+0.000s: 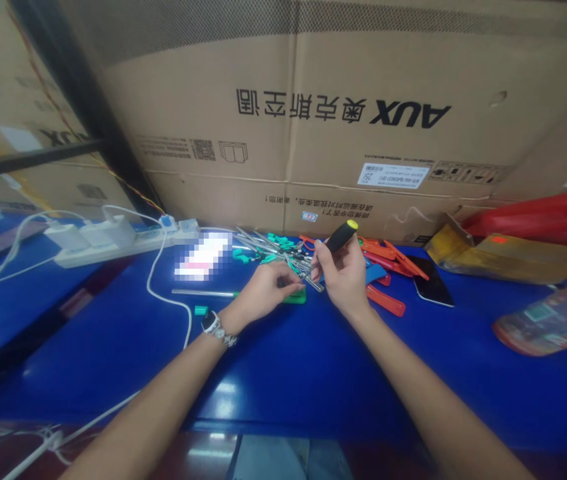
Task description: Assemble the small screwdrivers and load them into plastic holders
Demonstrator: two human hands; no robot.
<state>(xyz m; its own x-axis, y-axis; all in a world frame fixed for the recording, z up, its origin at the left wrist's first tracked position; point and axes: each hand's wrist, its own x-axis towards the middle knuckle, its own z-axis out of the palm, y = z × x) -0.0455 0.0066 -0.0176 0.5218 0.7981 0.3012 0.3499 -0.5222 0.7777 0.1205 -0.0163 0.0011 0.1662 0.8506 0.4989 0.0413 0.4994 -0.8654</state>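
My right hand (343, 277) is wrapped around a screwdriver handle (342, 235), black with a yellow end, tilted up to the right. My left hand (267, 290), with a watch on its wrist, is closed in a pinch beside the handle's lower end, over a small green piece (295, 297); what the fingers hold is too small to name. Just beyond both hands lies a heap of metal screwdriver shafts with green parts (268, 247). A single long shaft with a green end (203, 292) rests to the left on the blue table (313, 360).
Orange plastic pieces (388, 267) and a black phone (432, 283) lie right of the hands. A white power strip with chargers (98, 239) and cables sits at the left. Large cardboard boxes (313, 120) wall the back. Packaged items (548, 320) lie at the right.
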